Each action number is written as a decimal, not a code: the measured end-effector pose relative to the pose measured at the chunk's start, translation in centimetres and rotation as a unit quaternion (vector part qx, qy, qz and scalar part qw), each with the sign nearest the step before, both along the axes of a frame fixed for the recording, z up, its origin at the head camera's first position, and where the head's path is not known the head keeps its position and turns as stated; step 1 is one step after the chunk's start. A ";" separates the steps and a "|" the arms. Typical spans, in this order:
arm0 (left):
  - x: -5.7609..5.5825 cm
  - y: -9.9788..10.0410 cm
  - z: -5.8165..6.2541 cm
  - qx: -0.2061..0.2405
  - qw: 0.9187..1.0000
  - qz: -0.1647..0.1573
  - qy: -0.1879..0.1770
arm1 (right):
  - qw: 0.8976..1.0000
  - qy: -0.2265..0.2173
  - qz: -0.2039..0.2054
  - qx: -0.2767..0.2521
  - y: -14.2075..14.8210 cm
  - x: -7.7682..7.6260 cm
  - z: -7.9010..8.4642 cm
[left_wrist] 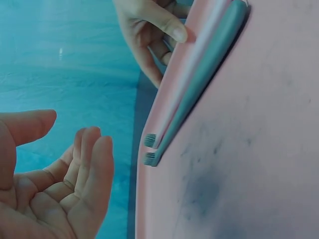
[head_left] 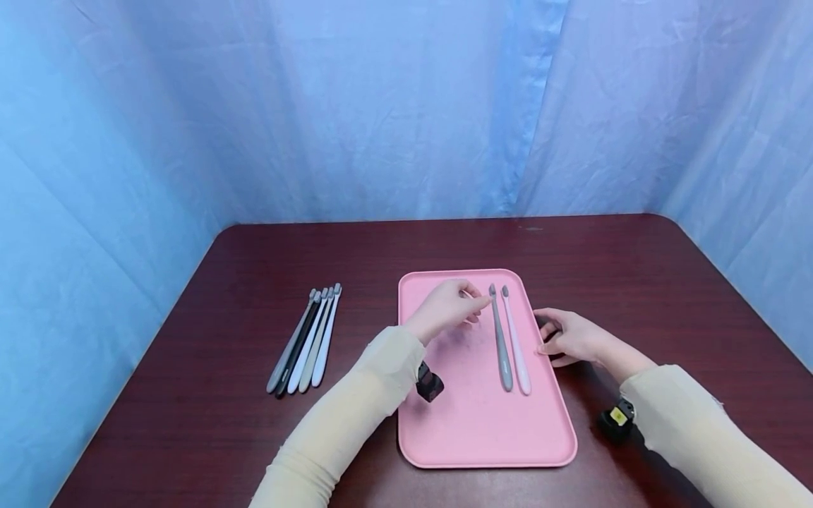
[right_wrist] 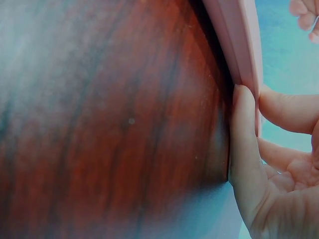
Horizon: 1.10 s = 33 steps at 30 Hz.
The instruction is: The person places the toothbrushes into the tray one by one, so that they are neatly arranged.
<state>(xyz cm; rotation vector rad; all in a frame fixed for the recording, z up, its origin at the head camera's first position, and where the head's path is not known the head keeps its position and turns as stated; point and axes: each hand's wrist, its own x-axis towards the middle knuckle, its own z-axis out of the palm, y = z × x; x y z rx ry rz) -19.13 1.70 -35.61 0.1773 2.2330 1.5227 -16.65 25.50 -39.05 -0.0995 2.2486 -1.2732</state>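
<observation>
A pink tray (head_left: pixel 483 434) lies on the table with two toothbrushes side by side near its right edge. One is a grey toothbrush (head_left: pixel 501 346), the other a pale pink toothbrush (head_left: pixel 517 346); both heads point to the far side. Over the far part of the tray hovers my left hand (head_left: pixel 449 307), fingers loosely bent and holding nothing, its fingertips just left of the grey brush's head. At the tray's right side, my right hand (head_left: pixel 574 337) pinches the rim, thumb on the inner side and fingers outside, as the right wrist view shows.
Left of the tray, several toothbrushes in grey, black, white and beige lie in a loose fan, a white toothbrush (head_left: pixel 308 342) among them. The dark red wooden table (head_left: pixel 190 339) ends at a light blue curtain (head_left: pixel 381 127) behind it.
</observation>
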 end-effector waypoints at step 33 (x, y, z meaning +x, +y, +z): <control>1.3 -7.9 2.3 -0.008 0.998 -0.017 0.065 | 1.000 0.001 -0.003 -0.005 -0.3 0.1 -0.4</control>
